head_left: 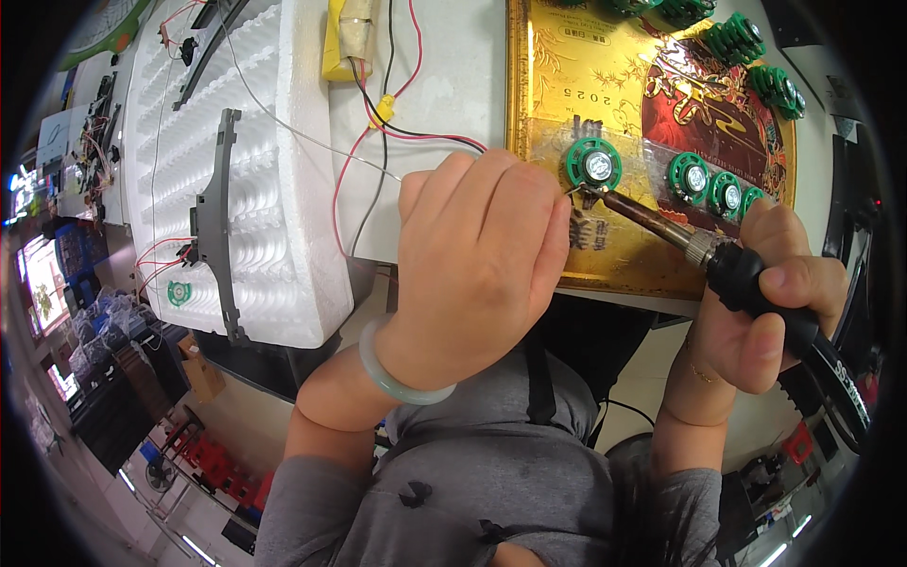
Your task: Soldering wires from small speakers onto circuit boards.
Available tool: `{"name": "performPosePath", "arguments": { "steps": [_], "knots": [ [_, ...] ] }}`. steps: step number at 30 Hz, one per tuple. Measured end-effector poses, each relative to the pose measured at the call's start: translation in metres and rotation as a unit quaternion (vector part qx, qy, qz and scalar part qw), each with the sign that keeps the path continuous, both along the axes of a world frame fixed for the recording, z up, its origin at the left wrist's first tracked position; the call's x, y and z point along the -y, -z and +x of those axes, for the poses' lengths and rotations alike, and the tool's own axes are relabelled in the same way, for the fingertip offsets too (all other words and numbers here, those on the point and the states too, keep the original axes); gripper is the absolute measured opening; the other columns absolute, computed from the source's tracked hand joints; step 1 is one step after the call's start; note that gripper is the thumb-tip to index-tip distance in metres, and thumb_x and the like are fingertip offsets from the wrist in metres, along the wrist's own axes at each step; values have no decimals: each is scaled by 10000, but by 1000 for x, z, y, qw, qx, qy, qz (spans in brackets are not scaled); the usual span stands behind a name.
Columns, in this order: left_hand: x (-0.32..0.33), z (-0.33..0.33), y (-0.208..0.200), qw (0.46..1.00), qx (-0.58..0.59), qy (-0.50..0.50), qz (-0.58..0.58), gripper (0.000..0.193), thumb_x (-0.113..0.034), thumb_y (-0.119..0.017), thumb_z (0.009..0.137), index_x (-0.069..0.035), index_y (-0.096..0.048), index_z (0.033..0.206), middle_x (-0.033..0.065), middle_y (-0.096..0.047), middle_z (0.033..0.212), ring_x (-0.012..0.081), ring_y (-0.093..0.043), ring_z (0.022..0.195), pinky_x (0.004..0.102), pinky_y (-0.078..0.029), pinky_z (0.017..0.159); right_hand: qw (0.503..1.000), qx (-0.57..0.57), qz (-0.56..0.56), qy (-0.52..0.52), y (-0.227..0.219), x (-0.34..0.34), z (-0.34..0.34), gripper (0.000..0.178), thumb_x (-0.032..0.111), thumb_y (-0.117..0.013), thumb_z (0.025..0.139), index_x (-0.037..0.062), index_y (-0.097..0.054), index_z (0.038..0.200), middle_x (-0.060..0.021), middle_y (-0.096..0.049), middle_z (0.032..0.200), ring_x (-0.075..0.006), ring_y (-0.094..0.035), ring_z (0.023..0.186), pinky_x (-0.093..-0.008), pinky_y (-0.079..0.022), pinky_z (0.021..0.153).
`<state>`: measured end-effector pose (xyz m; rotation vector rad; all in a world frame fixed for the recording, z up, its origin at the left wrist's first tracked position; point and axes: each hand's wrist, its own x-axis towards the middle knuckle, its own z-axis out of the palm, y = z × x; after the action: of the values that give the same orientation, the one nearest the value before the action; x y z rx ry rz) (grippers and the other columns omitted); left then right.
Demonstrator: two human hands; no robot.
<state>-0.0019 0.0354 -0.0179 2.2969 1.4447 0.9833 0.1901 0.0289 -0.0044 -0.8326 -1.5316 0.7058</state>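
My right hand (pixel 729 342) is wrapped round the black handle of a soldering iron (pixel 661 227). The iron's tip meets the lower edge of a small round speaker (pixel 598 166) with a green ring and a silver centre. My left hand (pixel 482 250) is closed in a pinch just left of that speaker. A thin silvery solder wire (pixel 312 142) runs into it from the upper left, and a short end shows by the iron's tip. The fingertips are mostly hidden beneath the hand. Under the speaker lies a gold and red printed panel (pixel 557 85) with clear tape across it.
More green speakers (pixel 694 178) lie in a row to the right, with stacks (pixel 733 40) along the panel's far edge. Red and black cables (pixel 387 113) run from a yellow-wrapped bundle (pixel 354 42) past my left hand. On the left, white ridged foam (pixel 302 189) carries a grey curved strip (pixel 225 208).
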Motion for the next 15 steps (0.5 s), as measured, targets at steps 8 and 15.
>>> {"name": "performPosePath", "arguments": {
  "steps": [8, 15],
  "knots": [
    [0, 1, 0, 1000, -1, -1, 6, 165, 48, -599, 627, -62, -504, 705, 26, -472, 619, 191, -444, 546, 293, -318, 552, 1000, -1, 0, 17, -3, 1, -5, 223, 272, -563, 699, 90, -456, 769, 15, -342, 562, -102, -268, 528, -261, -198, 505],
    [1, 0, 0, 1000, -6, -4, 9, 163, 47, -600, 631, -63, -505, 705, 25, -476, 620, 190, -443, 545, 294, -315, 551, 1000, -6, -3, 19, -3, 1, -6, 224, 275, -562, 703, 91, -453, 768, 17, -339, 559, -102, -269, 530, -260, -197, 508]
  ]
}}
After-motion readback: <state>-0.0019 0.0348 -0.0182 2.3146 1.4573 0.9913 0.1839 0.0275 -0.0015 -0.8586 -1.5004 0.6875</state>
